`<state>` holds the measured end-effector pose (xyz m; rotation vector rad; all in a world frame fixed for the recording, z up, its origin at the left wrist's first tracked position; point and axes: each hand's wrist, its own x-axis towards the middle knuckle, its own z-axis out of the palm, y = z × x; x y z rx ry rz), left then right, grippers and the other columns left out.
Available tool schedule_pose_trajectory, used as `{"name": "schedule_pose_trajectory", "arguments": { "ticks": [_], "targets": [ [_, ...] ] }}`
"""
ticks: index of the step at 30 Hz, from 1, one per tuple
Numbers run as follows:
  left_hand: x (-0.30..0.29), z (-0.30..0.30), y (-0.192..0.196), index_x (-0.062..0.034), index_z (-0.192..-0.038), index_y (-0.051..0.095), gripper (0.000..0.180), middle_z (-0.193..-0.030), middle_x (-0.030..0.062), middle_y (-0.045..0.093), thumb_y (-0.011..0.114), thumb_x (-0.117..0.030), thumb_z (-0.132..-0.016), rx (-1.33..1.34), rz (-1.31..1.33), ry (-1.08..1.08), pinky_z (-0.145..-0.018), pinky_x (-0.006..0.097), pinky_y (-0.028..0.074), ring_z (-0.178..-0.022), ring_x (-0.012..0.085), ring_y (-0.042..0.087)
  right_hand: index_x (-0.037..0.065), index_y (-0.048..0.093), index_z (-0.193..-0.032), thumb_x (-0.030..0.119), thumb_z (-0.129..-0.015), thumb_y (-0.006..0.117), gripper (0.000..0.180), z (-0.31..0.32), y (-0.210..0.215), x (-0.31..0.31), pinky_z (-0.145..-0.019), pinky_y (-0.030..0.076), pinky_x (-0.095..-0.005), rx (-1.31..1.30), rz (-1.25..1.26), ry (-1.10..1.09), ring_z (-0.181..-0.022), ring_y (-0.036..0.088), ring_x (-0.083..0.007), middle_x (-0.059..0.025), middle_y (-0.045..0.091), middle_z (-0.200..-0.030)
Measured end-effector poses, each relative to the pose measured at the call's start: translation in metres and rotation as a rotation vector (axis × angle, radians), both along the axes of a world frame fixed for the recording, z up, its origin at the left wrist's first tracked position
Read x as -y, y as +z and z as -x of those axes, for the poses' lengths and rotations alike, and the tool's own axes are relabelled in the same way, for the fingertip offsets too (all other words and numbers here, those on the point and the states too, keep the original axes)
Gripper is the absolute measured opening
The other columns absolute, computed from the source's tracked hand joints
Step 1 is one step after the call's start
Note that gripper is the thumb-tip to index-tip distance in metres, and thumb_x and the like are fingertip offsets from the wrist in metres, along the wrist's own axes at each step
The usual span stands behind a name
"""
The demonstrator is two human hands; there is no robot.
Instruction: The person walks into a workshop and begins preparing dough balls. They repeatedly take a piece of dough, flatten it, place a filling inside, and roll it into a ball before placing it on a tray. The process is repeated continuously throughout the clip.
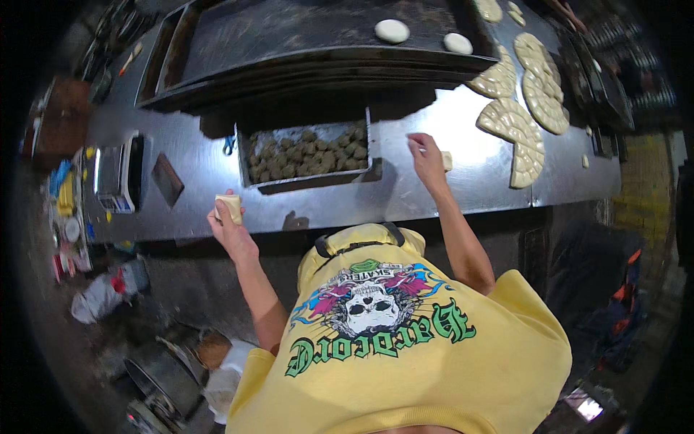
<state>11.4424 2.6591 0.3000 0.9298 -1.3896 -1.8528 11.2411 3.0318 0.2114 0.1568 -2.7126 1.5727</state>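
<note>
Scale [116, 177]: Where the metal bench [199, 155] nears its left end, this boxy thing stands, pale along its near side.
Board [168, 179]: small, dark and flat, set slantwise between scale and left hand.
Left hand [235, 235]: up at the bench's near edge, fingers and thumb closed round a piece of dough — a firm enough hold, from where I stand.
Dough [228, 207]: pale and blocky, upright in that hand, left of the tin and nearer the person.
Blue tool [229, 145]: lying just beside the tin's left wall; too small for me to name.
Tin [370, 141]: oblong, with many rough brown balls [307, 153] inside.
Trays [318, 69]: dark, stacked just beyond the tin; two white rounds [392, 31] sit toward the right of the top one.
Shirt [506, 340]: yellow, a skull printed on it.
Right hand [428, 160]: over the bench, right of the tin, fingers loosely apart, nothing that I can see between them.
Second piece [447, 160]: pale dough right beside that hand — I cannot tell whether they touch.
Slabs [517, 130]: glossy pale dough, scored into segments, spread along the right of the bench.
Scrap [585, 160]: one small pale bit, right of the slabs.
</note>
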Motion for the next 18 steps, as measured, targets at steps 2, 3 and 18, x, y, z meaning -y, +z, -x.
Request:
{"name": "schedule_pose_trajectory", "arguments": {
  "ticks": [2, 3, 18],
  "targets": [
    [0.004, -0.024, -0.007, -0.0046, -0.116, 0.042, 0.044, -0.122, 0.0172, 0.059, 0.058, -0.041, -0.097, -0.019, -0.169, 0.048, -0.081, 0.030, 0.049, -0.096, 0.0185, 0.060, 0.003, 0.062, -0.113, 0.017, -0.099, 0.056, 0.021, 0.005, 0.019, 0.060, -0.087, 0.050, -0.0315, 0.090, 0.143, 0.278, -0.101, 0.062, -0.0186, -0.0089, 0.064, -0.109],
    [0.007, -0.027, -0.011, -0.0049, -0.117, 0.041, 0.044, -0.124, 0.0180, 0.058, 0.057, -0.041, -0.098, -0.025, -0.251, 0.059, -0.082, 0.030, 0.049, -0.097, 0.0191, 0.060, 0.002, 0.062, -0.112, 0.017, -0.098, 0.058, 0.021, 0.010, 0.019, 0.084, -0.087, 0.050, -0.0302, 0.073, 0.104, 0.379, -0.100, 0.062, -0.0173, -0.0099, 0.064, -0.109],
    [0.080, 0.051, -0.021, 0.0005, -0.126, 0.049, 0.043, -0.125, 0.0176, 0.060, 0.055, -0.033, -0.100, -0.037, -0.167, -0.329, -0.086, 0.028, 0.053, -0.103, 0.0193, 0.064, 0.008, 0.057, -0.122, 0.024, -0.089, 0.063, 0.037, 0.016, -0.015, 0.240, -0.093, 0.041, -0.0523, -0.032, -0.543, 0.409, -0.113, 0.051, -0.0378, -0.0168, 0.052, -0.120]
  ]
}}
